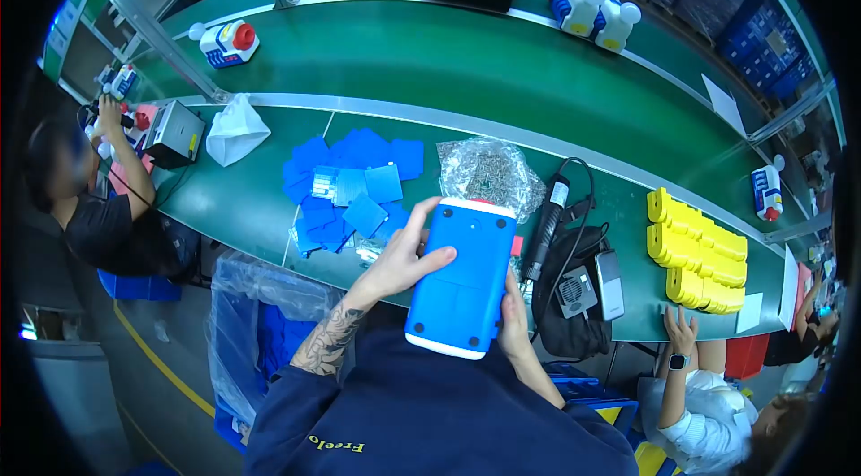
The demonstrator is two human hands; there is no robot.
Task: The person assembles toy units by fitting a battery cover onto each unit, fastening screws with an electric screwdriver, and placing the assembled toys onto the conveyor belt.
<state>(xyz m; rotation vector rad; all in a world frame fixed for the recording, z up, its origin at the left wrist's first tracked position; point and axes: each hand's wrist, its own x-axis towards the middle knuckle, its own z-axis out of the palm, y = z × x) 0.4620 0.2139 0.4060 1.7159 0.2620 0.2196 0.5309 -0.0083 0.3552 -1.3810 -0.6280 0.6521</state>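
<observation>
Between my two hands is a blue-and-white plastic device (462, 279), its flat blue face turned up, with dark round spots near the corners and a bit of red at its far end. My left hand (408, 256) grips the upper left side, thumb on the blue face. Along the lower right edge, my right hand (514, 319) closes on the same device, its fingers partly hidden. Just beyond it lies a clear plastic bag of small metal parts (489, 173). Blue flat pieces (359, 185) are heaped left of it on the green table (242, 207).
A black power tool (545, 229) with a cable and a black bag (574, 315) lie to the right. Yellow plastic parts (698, 252) stand in rows near a co-worker's hand (682, 330). Similar devices (229, 44) rest on the green belt (386, 46). Another person (99, 207) works at left.
</observation>
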